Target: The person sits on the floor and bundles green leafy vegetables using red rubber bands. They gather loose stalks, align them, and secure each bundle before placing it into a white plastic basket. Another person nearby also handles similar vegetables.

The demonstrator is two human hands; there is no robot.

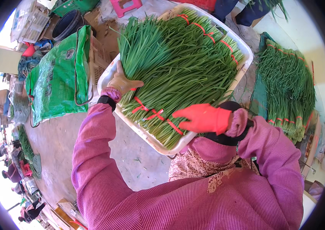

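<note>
Bundles of long green leafy stalks (179,72), likely garlic chives, fill a white plastic tub (156,148). Red ties (156,115) bind them near their pale ends, along two opposite sides. My left hand (123,82), in a pale glove, rests at the tub's left rim against a bundle, thumb and fingers spread; whether it grips the stalks is unclear. My right hand (204,118), in a red glove, is over the tub's near right edge, beside the tied ends. Its fingers are slightly blurred and nothing shows in them.
A green plastic sack (60,77) lies over crates at left, near a black bucket (68,25). More tied bundles (286,86) are stacked at right. A pink stool (125,6) and a person's legs (238,13) are beyond the tub. Several people are far left.
</note>
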